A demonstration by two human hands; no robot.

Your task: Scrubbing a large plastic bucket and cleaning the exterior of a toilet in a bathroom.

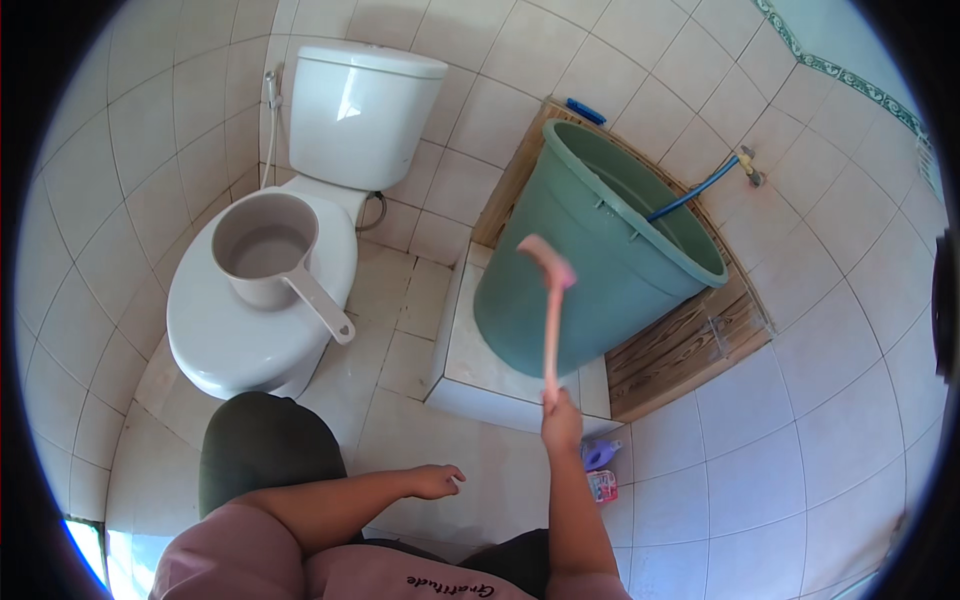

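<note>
My right hand (562,424) grips the end of a long pink-handled brush (553,330), whose blurred head is raised in front of a large green plastic tub (525,300). Whether the brush head touches the tub I cannot tell. A blue hose (694,193) runs from a wall tap (748,166) into the tub. My left hand (435,481) hangs over the tiled floor with its fingers loosely bent and nothing in them. On the closed lid of the white toilet (202,330) stands a beige plastic dipper (270,281), seemingly with water inside.
The tub stands on a raised tiled ledge (495,403) with wood-patterned sides. A blue brush (586,112) lies behind it. A purple bottle (600,454) and a pink packet (602,486) are beside the ledge at the right wall. A bidet sprayer (271,88) hangs left of the cistern.
</note>
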